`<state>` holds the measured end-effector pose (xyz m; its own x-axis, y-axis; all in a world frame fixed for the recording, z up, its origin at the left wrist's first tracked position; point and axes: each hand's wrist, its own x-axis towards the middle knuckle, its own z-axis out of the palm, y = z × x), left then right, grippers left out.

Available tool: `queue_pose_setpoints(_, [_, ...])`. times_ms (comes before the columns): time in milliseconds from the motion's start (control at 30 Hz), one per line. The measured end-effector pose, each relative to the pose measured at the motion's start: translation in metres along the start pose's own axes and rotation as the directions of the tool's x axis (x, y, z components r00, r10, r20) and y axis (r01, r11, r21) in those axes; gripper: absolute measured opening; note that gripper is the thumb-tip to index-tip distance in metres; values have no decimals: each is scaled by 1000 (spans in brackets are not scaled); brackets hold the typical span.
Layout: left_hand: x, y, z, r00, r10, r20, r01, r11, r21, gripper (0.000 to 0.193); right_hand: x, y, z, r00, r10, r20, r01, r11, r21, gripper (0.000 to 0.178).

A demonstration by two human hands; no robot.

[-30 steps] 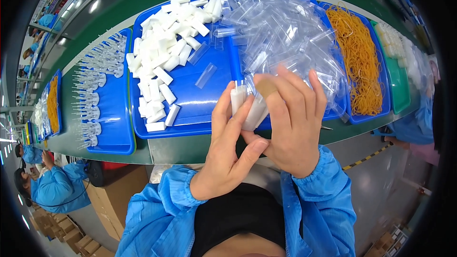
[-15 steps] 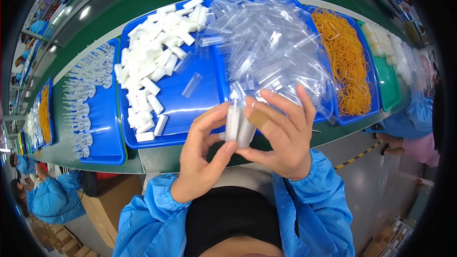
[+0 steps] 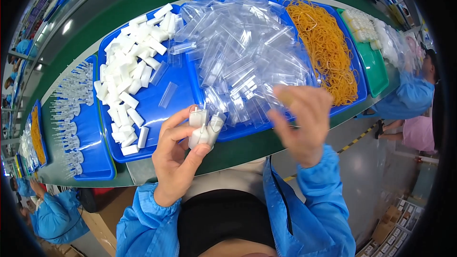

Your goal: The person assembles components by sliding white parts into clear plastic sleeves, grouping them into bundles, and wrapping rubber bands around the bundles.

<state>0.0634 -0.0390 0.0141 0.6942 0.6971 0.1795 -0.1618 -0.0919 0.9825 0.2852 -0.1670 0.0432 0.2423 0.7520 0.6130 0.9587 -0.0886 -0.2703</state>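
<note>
Pieces in white are already clustered in the left hand, pinched between thumb and fingers, while the right hand hangs blurred to that grip's right, fingers parted. Beyond the grip, plenty looks unused: clear sleeves, to its left loose white blocks, and farther right orange bands.

In blue rectangular plastic trays on the green worktop, left to right: clear stemmed plastic parts, white oblong blocks, clear plastic sleeves, orange looped bands. Rightward: green rectangular plastic tray. At the blue trays' near edge: white oblong pieces in the bare left hand.
</note>
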Motion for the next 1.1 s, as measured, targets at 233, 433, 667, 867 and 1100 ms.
queue_pose_setpoints(233, [6, 1, 11, 997, -74, 23, 75, 997, -35, 28, 21, 16, -18, 982, 34, 186, 19, 960, -279, 33])
queue_pose_setpoints(433, [5, -1, 14, 998, -53, 31, 54, 998, -41, 28, 34, 13, -16, 962, 16, 271, 69, 952, -299, 34])
queue_pose_setpoints(667, [7, -2, 9, 992, 101, 71, -116, 959, 259, 29, 18, 0, -19, 935, 251, 249, -324, 890, 320, 45])
queue_pose_setpoints(867, [7, 4, 9, 985, 159, 60, -170, 941, 293, 27, 9, -42, 6, 857, 471, 208, -411, 381, 828, 51])
queue_pose_setpoints(1100, [2, 2, 5, 991, 135, 11, -132, 946, 295, 26, 11, -49, 28, 943, 246, 226, -330, 572, 751, 47])
